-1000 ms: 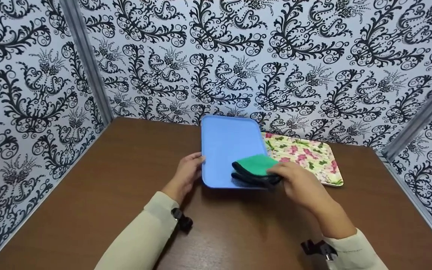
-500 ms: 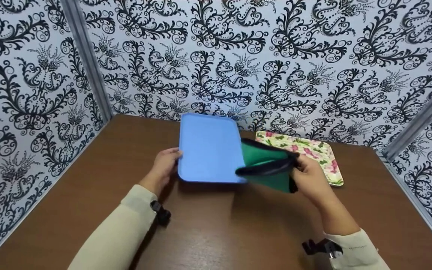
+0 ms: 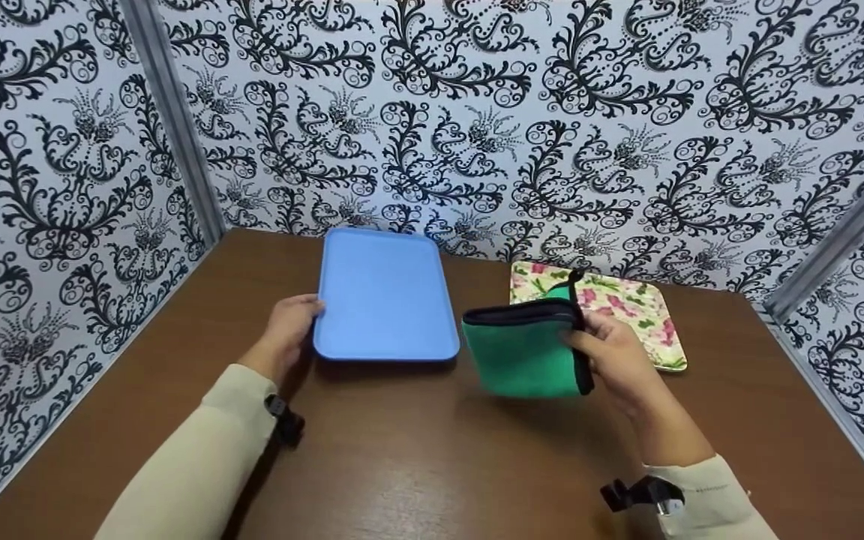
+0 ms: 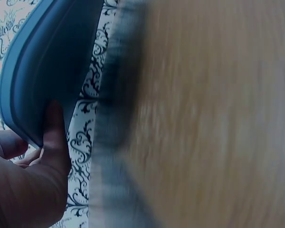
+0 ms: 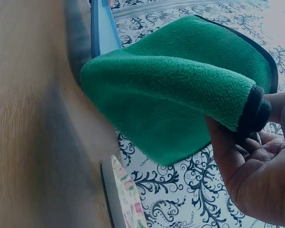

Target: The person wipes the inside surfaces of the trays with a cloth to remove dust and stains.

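My left hand (image 3: pixel 289 330) grips the left edge of a blue tray (image 3: pixel 385 296); in the left wrist view the thumb (image 4: pixel 54 128) lies along one face of the tray (image 4: pixel 47 61). A shadow under its near edge suggests that it is held just above the table. My right hand (image 3: pixel 616 356) pinches a folded green cloth (image 3: pixel 526 356) with black edging at its right side. The cloth hangs in the air right of the blue tray. In the right wrist view the cloth (image 5: pixel 166 95) droops in soft folds from the thumb and fingers.
A floral tray (image 3: pixel 646 315) with pink flowers lies on the brown table (image 3: pixel 409 450) at the back right, partly behind the cloth. Patterned walls (image 3: pixel 447 120) close off the back and both sides.
The blue tray has moved left with my left hand, away from the floral tray. My right hand has drawn the cloth off the blue tray, and it now hangs in the air.
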Demonstrator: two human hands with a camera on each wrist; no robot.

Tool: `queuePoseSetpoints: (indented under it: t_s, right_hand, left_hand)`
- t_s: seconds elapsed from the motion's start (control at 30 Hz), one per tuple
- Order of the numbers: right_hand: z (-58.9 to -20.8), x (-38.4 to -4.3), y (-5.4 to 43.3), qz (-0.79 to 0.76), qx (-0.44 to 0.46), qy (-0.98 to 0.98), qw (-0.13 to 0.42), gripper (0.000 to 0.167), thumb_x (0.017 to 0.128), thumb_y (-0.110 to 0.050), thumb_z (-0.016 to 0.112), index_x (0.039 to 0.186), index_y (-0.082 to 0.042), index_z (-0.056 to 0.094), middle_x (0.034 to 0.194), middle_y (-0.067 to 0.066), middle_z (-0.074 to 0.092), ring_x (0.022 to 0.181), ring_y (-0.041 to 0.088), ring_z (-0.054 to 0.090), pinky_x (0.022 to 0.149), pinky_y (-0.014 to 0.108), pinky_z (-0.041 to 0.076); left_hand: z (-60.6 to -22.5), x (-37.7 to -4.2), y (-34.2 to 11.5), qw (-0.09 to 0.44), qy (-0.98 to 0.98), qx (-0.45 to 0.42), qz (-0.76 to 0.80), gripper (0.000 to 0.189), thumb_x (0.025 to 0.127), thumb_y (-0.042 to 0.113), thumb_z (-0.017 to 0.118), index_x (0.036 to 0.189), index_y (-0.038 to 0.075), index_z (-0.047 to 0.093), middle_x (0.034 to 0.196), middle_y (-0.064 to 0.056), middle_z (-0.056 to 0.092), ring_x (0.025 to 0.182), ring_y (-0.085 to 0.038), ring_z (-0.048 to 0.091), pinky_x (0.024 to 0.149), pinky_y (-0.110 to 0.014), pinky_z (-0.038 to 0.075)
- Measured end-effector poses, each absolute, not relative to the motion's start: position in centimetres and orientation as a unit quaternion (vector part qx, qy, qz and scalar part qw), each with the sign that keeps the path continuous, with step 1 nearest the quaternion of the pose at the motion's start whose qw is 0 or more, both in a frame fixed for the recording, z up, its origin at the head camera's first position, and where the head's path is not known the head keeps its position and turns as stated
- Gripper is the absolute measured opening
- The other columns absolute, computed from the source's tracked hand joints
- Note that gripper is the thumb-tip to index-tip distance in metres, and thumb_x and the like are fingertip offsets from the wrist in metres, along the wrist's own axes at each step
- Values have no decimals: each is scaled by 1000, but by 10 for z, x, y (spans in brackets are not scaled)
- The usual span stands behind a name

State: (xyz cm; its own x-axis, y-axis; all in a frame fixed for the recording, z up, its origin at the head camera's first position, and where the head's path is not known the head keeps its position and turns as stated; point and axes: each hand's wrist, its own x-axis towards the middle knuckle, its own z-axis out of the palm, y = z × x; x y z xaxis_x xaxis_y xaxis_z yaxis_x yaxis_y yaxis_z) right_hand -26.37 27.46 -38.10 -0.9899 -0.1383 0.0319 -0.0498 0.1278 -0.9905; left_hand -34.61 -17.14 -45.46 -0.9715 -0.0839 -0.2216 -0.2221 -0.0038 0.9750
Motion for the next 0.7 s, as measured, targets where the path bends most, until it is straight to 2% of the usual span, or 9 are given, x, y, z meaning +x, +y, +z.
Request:
queuePoseSetpoints:
  t_s: [0.27,0.47,0.7]
  right_hand:
    - [-384,-264,272,-649,-52,758,32,22,99,-7,64,120,-4,69,90,-3,76,78,13,72,70,29,61]
    - [-386,-265,272,-652,-45,756,35,20,99,-6,63,119,-3,68,90,-3,76,77,13,72,70,29,62]
    - [-388,-267,273,-644,-49,763,41,34,101,-8,62,132,5,61,96,-1,78,81,15,75,74,31,63]
  left_hand:
    - [-457,-349,-193,70,731,-122,668,54,108,13,43,158,-4,34,168,-22,28,158,-35,21,131,-48,20]
    - [-459,-352,-202,82,736,-128,660,56,108,13,41,160,-4,30,168,-23,26,157,-34,23,130,-47,24]
    - [-457,-357,-205,82,763,-119,630,55,107,12,40,158,-7,32,166,-26,28,155,-36,26,128,-48,27]
